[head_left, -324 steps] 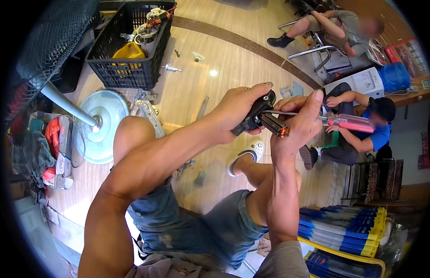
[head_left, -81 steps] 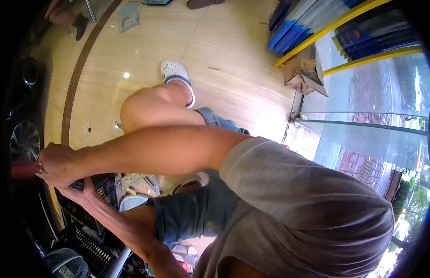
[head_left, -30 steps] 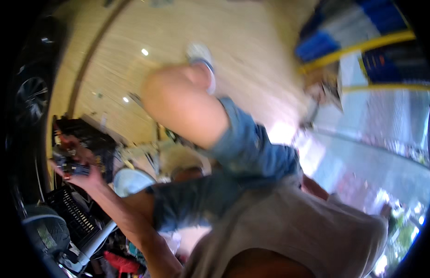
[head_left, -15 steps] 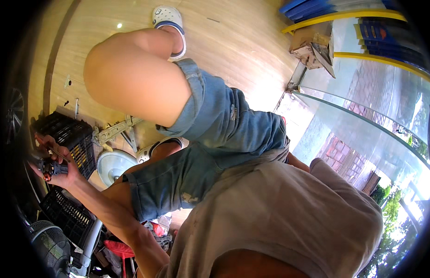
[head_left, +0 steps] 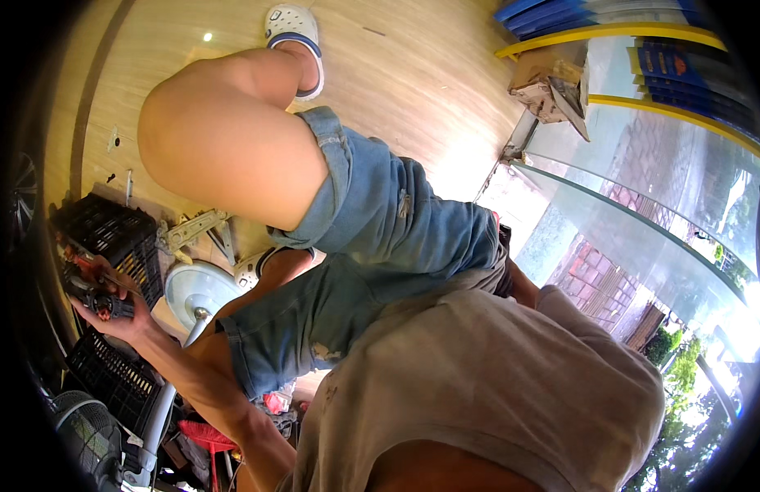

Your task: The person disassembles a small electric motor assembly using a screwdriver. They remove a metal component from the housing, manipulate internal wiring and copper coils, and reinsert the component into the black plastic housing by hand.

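Observation:
My left hand [head_left: 132,325] is out at the far left, at the end of a bent forearm, with its fingers curled around a small black mechanical part [head_left: 103,303]. Copper-coloured and reddish bits show on this part. Beside the fingers a reddish piece [head_left: 91,266] juts out, too dark and blurred to name. The held part is in front of a black plastic crate [head_left: 109,225]. Only a stretch of my right forearm [head_left: 523,289] appears beside my waist; the right hand itself is hidden behind my body.
A second black crate [head_left: 118,381] lies below my left wrist, near a black fan [head_left: 86,430]. A round pale base [head_left: 195,287] and a metal bracket [head_left: 195,231] are on the floor. A cardboard box [head_left: 552,78] is beside the glass door [head_left: 634,221].
My left hand has come slightly right and down, still holding the black part, whose angle has turned a little. My body and the surroundings have shifted slightly left in the view.

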`<action>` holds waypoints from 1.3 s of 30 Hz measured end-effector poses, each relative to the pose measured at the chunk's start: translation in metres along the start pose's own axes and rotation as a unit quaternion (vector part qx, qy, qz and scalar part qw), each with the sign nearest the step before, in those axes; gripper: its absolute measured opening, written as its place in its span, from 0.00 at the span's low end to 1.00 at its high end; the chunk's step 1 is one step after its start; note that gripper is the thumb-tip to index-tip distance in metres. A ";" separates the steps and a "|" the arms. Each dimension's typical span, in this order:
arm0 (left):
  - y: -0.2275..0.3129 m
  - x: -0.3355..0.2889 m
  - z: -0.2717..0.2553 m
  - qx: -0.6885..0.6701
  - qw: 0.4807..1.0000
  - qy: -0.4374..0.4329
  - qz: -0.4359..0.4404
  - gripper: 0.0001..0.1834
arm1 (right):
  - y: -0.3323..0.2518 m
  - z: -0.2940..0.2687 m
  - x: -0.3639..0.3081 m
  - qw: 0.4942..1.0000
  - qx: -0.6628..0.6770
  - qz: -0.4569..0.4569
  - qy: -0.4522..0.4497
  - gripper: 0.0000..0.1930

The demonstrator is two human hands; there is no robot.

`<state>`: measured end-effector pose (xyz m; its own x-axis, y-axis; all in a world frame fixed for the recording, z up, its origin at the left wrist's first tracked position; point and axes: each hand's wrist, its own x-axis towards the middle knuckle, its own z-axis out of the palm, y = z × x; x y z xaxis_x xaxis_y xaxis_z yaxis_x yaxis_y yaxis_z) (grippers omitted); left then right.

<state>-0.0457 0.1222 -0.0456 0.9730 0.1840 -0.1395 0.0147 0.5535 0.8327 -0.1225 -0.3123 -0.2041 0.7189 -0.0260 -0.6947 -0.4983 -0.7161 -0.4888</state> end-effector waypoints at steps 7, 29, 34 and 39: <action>-0.007 -0.016 -0.019 0.055 0.997 0.058 -0.006 0.30 | 0.000 -0.008 0.000 1.000 -0.013 -0.008 -0.003 0.12; -0.039 -0.067 -0.001 0.039 0.987 0.154 0.003 0.20 | 0.199 -0.055 -0.099 0.994 -0.029 0.098 -0.032 0.13; -0.043 -0.060 0.002 0.040 0.973 0.229 0.013 0.16 | 0.241 -0.082 -0.128 0.987 -0.018 0.158 -0.024 0.13; -0.041 -0.057 0.020 -0.060 0.984 0.168 -0.013 0.17 | 0.248 -0.083 -0.090 0.988 0.015 0.155 -0.024 0.14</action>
<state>-0.0975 0.0729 -0.0608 0.8414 0.4153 -0.3457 -0.0082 0.6496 0.7603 -0.2706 -0.5454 -0.2187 0.5062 -0.2076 -0.8370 -0.7057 -0.6575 -0.2638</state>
